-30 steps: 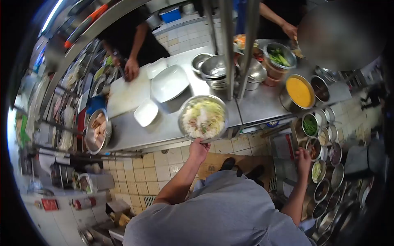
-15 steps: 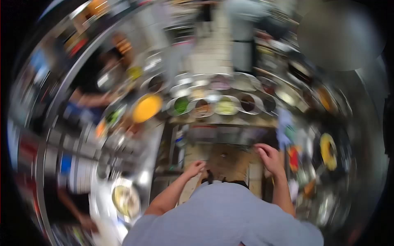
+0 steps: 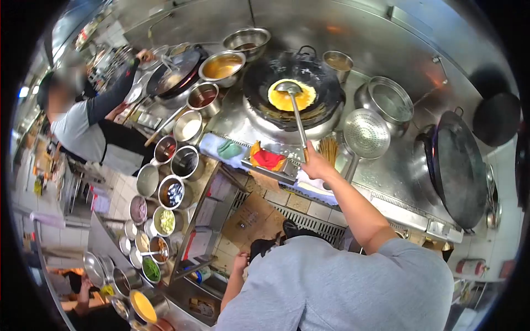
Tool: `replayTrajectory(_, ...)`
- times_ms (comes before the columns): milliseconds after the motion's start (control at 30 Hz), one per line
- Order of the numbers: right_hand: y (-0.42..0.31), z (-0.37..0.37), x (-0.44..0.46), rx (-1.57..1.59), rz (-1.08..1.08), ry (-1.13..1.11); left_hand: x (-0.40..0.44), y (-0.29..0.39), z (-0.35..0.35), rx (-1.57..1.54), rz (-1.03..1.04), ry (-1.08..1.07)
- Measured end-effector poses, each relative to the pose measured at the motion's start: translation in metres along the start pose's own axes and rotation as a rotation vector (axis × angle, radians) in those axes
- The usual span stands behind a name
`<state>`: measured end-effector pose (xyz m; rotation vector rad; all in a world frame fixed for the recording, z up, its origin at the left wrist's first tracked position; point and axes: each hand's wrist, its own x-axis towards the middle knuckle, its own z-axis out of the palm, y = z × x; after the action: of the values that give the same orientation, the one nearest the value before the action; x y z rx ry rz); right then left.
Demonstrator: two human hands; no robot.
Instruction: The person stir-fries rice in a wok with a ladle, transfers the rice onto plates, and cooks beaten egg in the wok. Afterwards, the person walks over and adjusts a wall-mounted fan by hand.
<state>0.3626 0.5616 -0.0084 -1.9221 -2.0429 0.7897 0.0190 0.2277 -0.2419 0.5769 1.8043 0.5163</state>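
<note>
My right hand [image 3: 318, 163] is closed around the handle of a ladle [image 3: 298, 118], which reaches away from me into a black wok [image 3: 262, 83]. The ladle's bowl rests on a round yellow sheet of egg [image 3: 305, 98] in the wok. Down by my waist, my left hand [image 3: 241, 261] is small in view with its fingers curled in; I see nothing in it. Just below the wok, a metal tray [image 3: 281, 175] holds red and yellow cloths [image 3: 268, 159], beside a bamboo brush [image 3: 329, 150].
A perforated skimmer [image 3: 366, 134] lies right of the brush, near a strainer over a pot [image 3: 391, 99]. A large wok [image 3: 461, 171] stands far right. Left are several ingredient pots [image 3: 171, 192] and a bowl of orange liquid [image 3: 222, 66]. A co-worker [image 3: 80, 127] works at another wok [image 3: 174, 77].
My view has swung right from the ingredient counter to the stove. My right hand, empty before, now grips the ladle in the wok. My left hand stays low near my waist.
</note>
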Motion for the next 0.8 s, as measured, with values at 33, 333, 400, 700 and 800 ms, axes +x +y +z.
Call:
replayTrajectory(33, -0.016, -0.021, 0.0, 0.195, 0.164, -0.113, 0.01, 0.003, 0.001, 0.244, 0.09, -0.075)
replayTrajectory(333, 0.012, -0.036, -0.02, 0.079, 0.075, 0.326, 0.057, 0.064, -0.033, 0.01, -0.045, -0.148)
replayTrajectory(400, -0.019, -0.033, -0.029, 0.552, 0.241, 0.167, 0.063, 0.073, -0.054, 0.036, -0.071, -0.179)
replayTrajectory(700, -0.079, 0.016, 0.076, 1.341, 0.348, 0.388, 0.22, 0.022, -0.124, 0.684, 0.345, -0.432)
replayTrajectory(800, -0.136, 0.029, 0.028, 1.216, 0.461, 0.333, 0.236, 0.059, -0.136, 0.892, 0.336, -0.394)
